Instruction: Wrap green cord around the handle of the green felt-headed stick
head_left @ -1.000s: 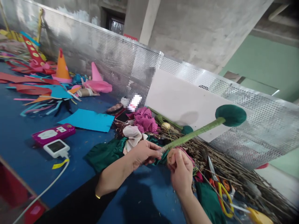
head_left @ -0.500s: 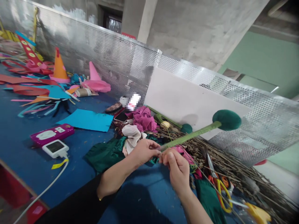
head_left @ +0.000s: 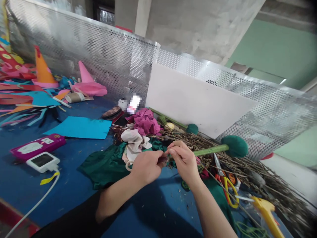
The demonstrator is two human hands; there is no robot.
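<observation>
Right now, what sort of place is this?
Probably a craft workbench: a cut blue sheet and an orange cone on the blue table, dried twigs, scissors; left hand and right hand pinch a green-wrapped stem.

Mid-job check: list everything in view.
ball-headed stem: one, green, pinched in both hands
second stem: one, green, by the board
twigs: one bundle, brown, right of hands
scissors: one, yellow-handled, beside twigs
glue gun: one, yellow, far right
magenta cloth: one, behind hands
cream cloth: one, behind left hand
green cloth: one, dark, left of hands
paper sheet: one, cyan, left
power strip: one, magenta, left
charger: one, white, beside strip
orange cone: one, back left
pink cone: one, back left
board: one, white, against mesh panel
table: one, blue
left hand: one, bare, on stem's end
right hand: one, bare, on stem
</observation>
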